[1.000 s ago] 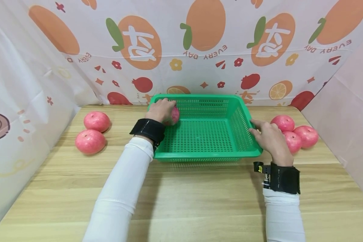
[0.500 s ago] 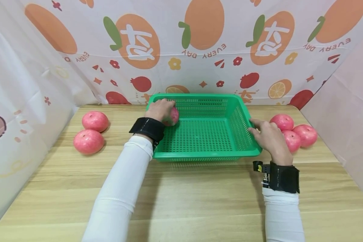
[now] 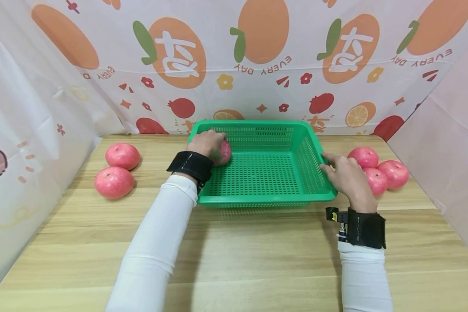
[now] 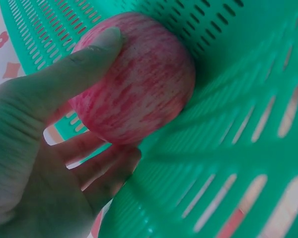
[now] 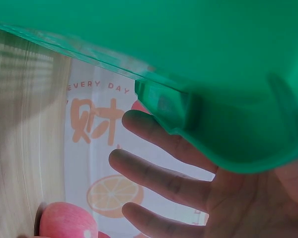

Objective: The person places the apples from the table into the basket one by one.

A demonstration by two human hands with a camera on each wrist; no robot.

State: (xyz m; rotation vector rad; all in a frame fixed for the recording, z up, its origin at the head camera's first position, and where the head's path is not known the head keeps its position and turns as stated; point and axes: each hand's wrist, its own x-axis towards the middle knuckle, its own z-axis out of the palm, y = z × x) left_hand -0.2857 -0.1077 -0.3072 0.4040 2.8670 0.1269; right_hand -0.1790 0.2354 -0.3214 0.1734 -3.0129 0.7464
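A green perforated plastic basket (image 3: 265, 199) sits on the table. Inside its left end, my left hand (image 3: 206, 143) grips a red apple (image 3: 226, 152). In the left wrist view the thumb lies over the top of this streaky apple (image 4: 139, 82), while the other fingers are lower down, partly hidden behind it. My right hand (image 3: 349, 177) holds the basket's right rim, its thumb on the inner side. In the right wrist view several fairly straight fingers (image 5: 159, 178) extend below the rim; the thumb's tip is hidden there.
Two apples (image 3: 114, 182) lie left of the basket on the wooden table (image 3: 257, 255). Three more apples (image 3: 394, 174) cluster just beyond my right hand. A fruit-print curtain (image 3: 263, 86) hangs close behind the basket, and cloth walls flank both sides.
The left hand and its apple have shifted very slightly lower and toward the near side within the basket. My right hand stays at the rim; the camera view has tilted a little.
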